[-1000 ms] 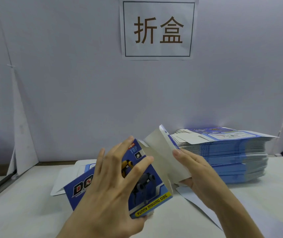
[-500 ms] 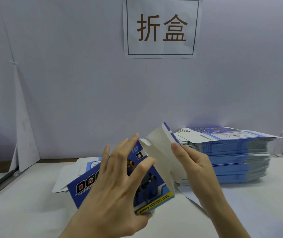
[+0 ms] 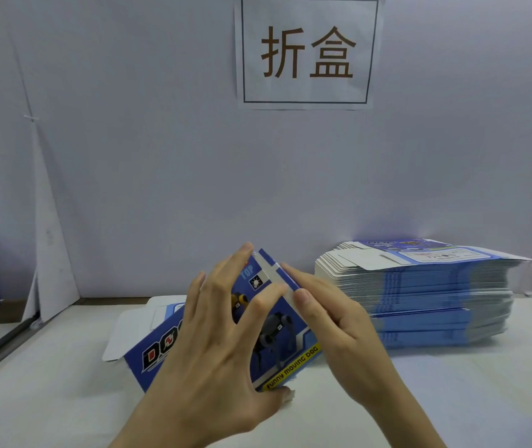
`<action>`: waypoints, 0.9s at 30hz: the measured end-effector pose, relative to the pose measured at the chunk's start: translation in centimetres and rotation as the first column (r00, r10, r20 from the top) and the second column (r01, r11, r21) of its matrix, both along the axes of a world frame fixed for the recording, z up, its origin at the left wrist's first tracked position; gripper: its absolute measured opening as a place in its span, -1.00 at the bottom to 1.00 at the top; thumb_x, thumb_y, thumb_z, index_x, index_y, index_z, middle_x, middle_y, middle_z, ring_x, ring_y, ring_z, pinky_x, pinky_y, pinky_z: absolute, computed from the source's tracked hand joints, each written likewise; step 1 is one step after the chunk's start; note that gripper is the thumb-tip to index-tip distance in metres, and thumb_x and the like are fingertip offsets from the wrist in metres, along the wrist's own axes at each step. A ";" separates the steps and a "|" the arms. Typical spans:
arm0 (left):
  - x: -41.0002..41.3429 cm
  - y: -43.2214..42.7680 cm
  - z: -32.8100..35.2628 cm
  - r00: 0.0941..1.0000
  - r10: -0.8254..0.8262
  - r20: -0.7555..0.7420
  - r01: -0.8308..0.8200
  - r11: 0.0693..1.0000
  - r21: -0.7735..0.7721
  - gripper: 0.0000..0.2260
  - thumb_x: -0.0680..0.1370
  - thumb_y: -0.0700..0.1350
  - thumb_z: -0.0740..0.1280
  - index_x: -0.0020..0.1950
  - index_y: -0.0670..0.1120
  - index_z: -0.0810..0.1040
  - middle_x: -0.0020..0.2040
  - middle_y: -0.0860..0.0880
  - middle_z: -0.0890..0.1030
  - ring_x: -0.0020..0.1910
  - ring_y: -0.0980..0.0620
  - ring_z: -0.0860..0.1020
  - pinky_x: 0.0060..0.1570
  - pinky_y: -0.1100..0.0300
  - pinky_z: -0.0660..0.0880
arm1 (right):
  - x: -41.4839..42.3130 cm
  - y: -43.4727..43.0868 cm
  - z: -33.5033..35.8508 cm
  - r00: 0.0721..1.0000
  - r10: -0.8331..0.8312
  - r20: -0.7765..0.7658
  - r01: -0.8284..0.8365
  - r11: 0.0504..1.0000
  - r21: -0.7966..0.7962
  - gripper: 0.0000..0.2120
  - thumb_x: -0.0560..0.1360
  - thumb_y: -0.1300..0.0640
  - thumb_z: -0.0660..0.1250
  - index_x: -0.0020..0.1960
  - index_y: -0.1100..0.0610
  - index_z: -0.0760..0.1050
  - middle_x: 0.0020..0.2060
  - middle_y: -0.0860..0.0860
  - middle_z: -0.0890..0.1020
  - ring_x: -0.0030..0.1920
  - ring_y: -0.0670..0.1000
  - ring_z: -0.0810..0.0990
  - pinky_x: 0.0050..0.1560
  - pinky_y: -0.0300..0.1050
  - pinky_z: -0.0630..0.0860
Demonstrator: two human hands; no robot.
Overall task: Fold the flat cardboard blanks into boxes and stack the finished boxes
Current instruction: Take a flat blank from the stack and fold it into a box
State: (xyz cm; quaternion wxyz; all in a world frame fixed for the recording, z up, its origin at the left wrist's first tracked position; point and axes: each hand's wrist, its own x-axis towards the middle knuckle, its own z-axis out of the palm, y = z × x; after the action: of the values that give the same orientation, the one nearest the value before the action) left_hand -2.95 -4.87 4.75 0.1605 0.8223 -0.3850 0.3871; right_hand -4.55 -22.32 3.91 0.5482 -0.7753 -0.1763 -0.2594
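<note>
Blue printed cardboard box [image 3: 274, 337], half formed, is standing tilted mid-tabletop, towards the front edge. Stack of flat blue-and-white cardboard blanks [image 3: 420, 295] is sitting near the right rear corner of the white tabletop [image 3: 64, 399].

Left hand [image 3: 213, 350] is bracing the printed face, fingers spread straight, thumb hooked under the lower edge. Right hand [image 3: 332, 321], fingers straight and together, is pressing the blue-and-white end flap [image 3: 279, 274] inward.

Judgement: the end is being closed. The left hand should be keeping the walls square while the right pushes along the crease, guiding the flap inside without crushing it.
</note>
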 end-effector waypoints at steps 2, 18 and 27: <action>0.0 -0.1 -0.2 1.000 0.003 0.019 -0.004 1.000 0.019 -0.10 0.13 0.32 0.51 0.37 0.03 0.33 0.47 -0.15 0.15 0.32 -0.10 0.30 0.03 -0.17 0.57 | 0.0 0.5 0.0 1.000 -0.007 0.009 0.007 1.000 0.007 -0.67 0.57 -0.07 0.16 0.28 -0.25 0.51 0.20 -0.32 0.55 0.30 -0.19 0.49 0.25 -0.09 0.52; -0.1 -0.5 0.2 0.960 -0.172 -0.220 0.068 0.907 -0.415 0.00 0.18 0.48 0.35 0.49 0.34 -0.08 0.49 0.23 0.01 0.46 0.29 0.11 0.30 0.24 0.38 | -0.6 -0.3 0.5 0.984 0.086 0.155 -0.108 0.984 0.139 -0.62 0.40 -0.04 0.41 0.22 -0.12 0.50 0.19 0.01 0.57 0.18 0.10 0.58 0.18 0.18 0.52; 1.5 1.6 0.7 0.511 -0.770 -0.382 0.044 0.467 -0.883 -0.85 0.39 -0.09 0.39 -0.11 0.13 0.66 -0.14 -0.03 0.71 -0.28 -0.03 0.68 -0.39 0.17 0.58 | -0.7 -0.6 0.6 0.968 0.167 0.188 -0.213 0.941 0.263 -0.76 0.46 0.03 0.23 0.10 0.01 0.52 -0.13 -0.12 0.64 -0.14 -0.11 0.61 -0.15 -0.29 0.54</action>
State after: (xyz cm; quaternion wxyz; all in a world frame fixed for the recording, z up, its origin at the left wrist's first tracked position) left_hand -1.47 -3.29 5.49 0.7456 0.6019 -0.2755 0.0762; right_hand -5.22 -22.90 4.52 0.6590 -0.6449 -0.2561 -0.2902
